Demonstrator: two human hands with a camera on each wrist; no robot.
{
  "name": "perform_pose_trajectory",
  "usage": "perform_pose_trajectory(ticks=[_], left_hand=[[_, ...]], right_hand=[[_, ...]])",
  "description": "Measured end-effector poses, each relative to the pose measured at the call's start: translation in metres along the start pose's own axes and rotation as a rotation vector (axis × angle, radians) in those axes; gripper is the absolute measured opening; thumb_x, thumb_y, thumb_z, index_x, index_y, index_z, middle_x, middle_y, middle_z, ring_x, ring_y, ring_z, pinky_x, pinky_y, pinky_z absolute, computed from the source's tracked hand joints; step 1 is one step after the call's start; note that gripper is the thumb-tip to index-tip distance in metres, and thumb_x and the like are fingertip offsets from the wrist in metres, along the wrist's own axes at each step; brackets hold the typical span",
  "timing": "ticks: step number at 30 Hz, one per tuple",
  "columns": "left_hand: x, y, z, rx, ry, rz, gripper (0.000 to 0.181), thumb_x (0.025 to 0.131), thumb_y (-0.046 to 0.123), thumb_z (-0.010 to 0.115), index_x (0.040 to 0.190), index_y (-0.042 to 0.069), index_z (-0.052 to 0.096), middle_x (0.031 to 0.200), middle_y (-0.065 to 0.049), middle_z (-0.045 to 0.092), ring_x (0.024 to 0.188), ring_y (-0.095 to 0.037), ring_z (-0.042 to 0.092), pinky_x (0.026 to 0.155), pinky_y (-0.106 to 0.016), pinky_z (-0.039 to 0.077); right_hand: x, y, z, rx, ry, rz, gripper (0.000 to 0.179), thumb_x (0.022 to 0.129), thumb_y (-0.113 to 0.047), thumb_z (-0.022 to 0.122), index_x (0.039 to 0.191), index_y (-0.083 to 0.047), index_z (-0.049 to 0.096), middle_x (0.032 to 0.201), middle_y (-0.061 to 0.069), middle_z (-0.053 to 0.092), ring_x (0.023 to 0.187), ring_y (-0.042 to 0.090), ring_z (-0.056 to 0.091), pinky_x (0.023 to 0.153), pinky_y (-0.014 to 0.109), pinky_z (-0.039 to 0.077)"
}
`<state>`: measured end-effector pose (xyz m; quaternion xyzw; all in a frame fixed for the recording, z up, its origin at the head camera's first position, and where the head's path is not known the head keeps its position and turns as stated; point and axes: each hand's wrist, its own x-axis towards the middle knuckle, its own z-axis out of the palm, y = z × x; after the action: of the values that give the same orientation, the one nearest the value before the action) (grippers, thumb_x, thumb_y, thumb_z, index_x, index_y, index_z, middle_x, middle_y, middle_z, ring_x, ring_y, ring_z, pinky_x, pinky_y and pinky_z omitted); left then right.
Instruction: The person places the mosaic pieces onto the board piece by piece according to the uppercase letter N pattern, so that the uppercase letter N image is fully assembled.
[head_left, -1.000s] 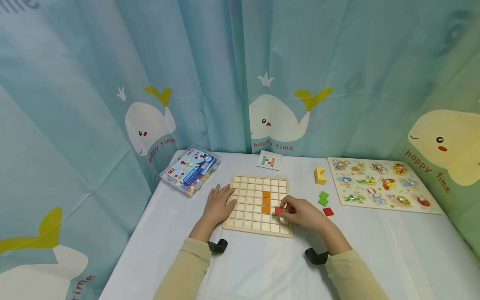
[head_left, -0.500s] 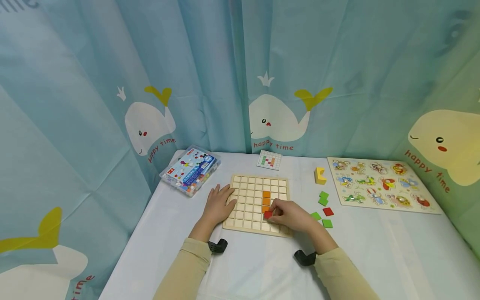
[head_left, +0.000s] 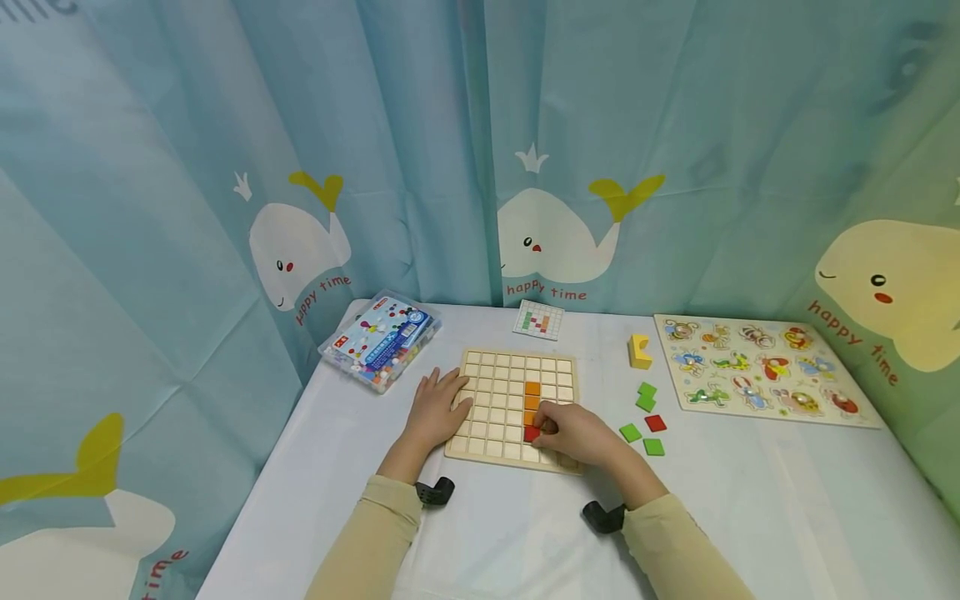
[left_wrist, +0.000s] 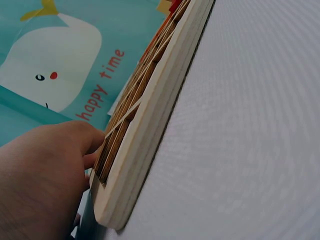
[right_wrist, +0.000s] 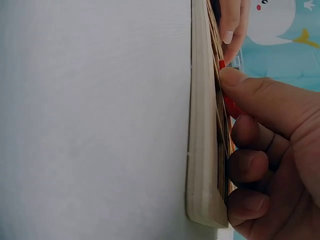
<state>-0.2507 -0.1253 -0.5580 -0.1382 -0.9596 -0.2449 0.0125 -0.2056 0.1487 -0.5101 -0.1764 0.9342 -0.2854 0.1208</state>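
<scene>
Observing remotely, I log the left hand resting with fingers spread on the left edge of the wooden grid board. The right hand is over the board's near right part, pinching a red tile between thumb and curled index finger. I place that tile at the near end of a column of three orange tiles; the thumb covers part of it in the right wrist view, so I cannot tell whether it is fully seated.

Right of the board, on the white surface, I count four loose green tiles, two of them touching, and a second red tile. Beyond these stands a yellow block, beside an insect puzzle board. A pattern card lies behind the grid board; a clear plastic case lies to its far left.
</scene>
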Motion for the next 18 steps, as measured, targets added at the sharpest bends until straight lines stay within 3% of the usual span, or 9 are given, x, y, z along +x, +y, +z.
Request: perform_pose_trajectory(ticks=[18], left_hand=[[-0.0004, 0.0018, -0.0017, 0.006, 0.009, 0.006, 0.051, 0.100, 0.041, 0.050, 0.145, 0.016, 0.051, 0.157, -0.006, 0.041, 0.151, -0.040, 0.020, 0.125, -0.055, 0.011]], right_hand=[[0.0007, -0.0018, 0.0008, 0.004, -0.014, 0.031, 0.023, 0.083, -0.031, 0.080, 0.097, -0.024, 0.062, 0.073, -0.006, 0.056, 0.064, 0.012, 0.050, 0.053, 0.025, 0.038]])
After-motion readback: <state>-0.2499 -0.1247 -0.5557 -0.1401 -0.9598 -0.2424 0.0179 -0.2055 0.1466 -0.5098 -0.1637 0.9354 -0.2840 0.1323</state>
